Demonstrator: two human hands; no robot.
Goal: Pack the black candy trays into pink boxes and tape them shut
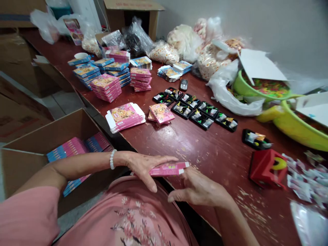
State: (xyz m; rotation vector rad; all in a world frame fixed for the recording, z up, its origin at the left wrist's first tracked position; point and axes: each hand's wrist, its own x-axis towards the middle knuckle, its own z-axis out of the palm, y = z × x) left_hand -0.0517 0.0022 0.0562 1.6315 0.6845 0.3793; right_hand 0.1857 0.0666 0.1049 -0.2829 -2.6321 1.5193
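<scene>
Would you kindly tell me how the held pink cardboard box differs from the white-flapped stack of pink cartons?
The pink cardboard box is single; the white-flapped stack of pink cartons holds several. The box is held; the stack lies on the dark red table. Both have white flaps.

Printed lettering in several places, none of it readable
Red lettering runs along the top flap (143, 5) of the cardboard box (153, 24) at the back, too faint to make out; the titles on the loose pink box (162, 113) and the flat pink cartons (125, 115) are blurred; the stacked blue boxes (86, 71) bear print too small to tell; the yellow marks on the pink carton (165, 170) at the near table edge cannot be made out either
</scene>
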